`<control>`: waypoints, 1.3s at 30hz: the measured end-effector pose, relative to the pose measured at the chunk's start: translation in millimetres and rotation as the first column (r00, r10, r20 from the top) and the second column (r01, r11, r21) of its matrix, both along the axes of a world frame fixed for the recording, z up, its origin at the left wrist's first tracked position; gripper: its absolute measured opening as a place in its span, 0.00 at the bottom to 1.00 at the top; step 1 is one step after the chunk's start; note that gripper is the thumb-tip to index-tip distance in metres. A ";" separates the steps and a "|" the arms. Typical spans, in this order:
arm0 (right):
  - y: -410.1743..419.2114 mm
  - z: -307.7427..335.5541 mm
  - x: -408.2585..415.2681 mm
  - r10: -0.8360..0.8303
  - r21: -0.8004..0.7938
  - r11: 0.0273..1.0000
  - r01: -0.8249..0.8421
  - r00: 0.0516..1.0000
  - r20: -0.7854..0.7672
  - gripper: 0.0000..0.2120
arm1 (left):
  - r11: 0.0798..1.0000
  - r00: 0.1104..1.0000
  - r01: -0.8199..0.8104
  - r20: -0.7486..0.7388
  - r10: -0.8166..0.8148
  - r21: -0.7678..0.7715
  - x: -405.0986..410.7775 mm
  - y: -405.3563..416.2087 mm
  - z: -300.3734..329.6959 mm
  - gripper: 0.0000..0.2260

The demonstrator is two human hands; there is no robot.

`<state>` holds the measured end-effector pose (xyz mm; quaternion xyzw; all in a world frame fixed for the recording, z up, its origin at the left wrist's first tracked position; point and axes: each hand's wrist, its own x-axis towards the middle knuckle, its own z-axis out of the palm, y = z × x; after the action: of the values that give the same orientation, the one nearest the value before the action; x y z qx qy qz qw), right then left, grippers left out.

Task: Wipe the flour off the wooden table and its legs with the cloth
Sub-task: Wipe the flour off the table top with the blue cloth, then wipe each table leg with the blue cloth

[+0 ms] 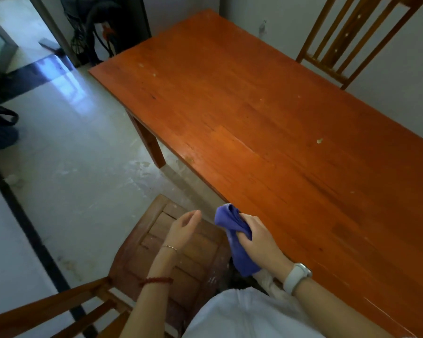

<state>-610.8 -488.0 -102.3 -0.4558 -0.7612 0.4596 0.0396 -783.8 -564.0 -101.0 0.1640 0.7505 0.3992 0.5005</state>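
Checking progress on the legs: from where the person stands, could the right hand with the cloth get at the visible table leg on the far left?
Probably not without moving. The right hand grips the cloth at the table's near edge; the leg stands farther off, with the chair between.

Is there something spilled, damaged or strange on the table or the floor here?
Yes. The orange-brown wooden table has small pale specks, the clearest near its right side and at its near-left edge. The pale tiled floor by the table leg carries whitish smears that look like flour.
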 end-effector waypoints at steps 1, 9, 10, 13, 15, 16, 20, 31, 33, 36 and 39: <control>-4.7 0.8 0.9 -0.023 -0.005 1.000 0.023 1.000 -0.007 0.16 | 0.999 0.989 -0.038 0.139 0.040 -0.018 10.2 -2.2 4.7 0.11; -42.9 8.6 16.9 -0.069 -0.109 0.993 0.053 0.987 -0.147 0.23 | 0.986 0.934 -0.138 0.344 0.097 0.097 57.4 -4.7 28.6 0.15; -44.2 10.5 21.9 -0.103 -0.126 0.989 0.083 0.981 -0.164 0.23 | 0.983 0.925 -0.148 0.367 0.099 0.109 59.4 -7.8 28.3 0.15; -47.4 14.2 37.8 -0.217 -0.179 0.966 0.186 0.960 -0.177 0.23 | 0.978 0.909 -0.150 0.410 0.078 0.145 72.5 -13.8 33.1 0.15; -49.3 19.0 48.6 -0.315 -0.240 0.935 0.262 0.924 -0.217 0.19 | 0.981 0.909 -0.106 0.415 0.030 0.160 84.4 -15.2 34.4 0.14; -50.5 22.8 54.7 -0.367 -0.283 0.913 0.295 0.896 -0.249 0.16 | 0.982 0.907 -0.078 0.420 -0.001 0.171 91.1 -14.4 36.1 0.13; -59.7 28.2 92.5 -0.478 -0.363 0.864 0.348 0.792 -0.379 0.05 | 0.969 0.908 -0.096 0.419 -0.009 0.228 126.0 -25.1 45.9 0.08; -132.2 -27.3 270.1 -0.388 -0.379 0.873 0.305 0.907 -0.163 0.06 | 0.992 0.990 -0.097 -0.111 0.088 -0.078 260.1 -128.2 -18.2 0.23; -140.7 -51.1 302.2 -0.457 -0.413 0.828 0.378 0.883 -0.106 0.17 | 0.984 0.970 -0.068 0.219 0.103 -0.162 299.4 -150.6 -45.2 0.32; -147.2 -90.8 346.1 -0.549 -0.520 0.722 0.458 0.836 -0.026 0.26 | 0.969 0.827 -0.050 0.534 0.175 -0.241 353.9 -181.4 -80.0 0.40; -150.2 -131.9 379.0 -0.694 -0.699 0.503 0.508 0.719 0.024 0.30 | 0.970 0.761 -0.015 0.626 0.169 -0.244 393.1 -201.6 -117.0 0.44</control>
<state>-231.8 -638.2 -234.2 -0.6113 -0.3243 0.7094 0.1336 -390.7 -765.6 -218.0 -0.0772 0.5810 0.3681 0.7218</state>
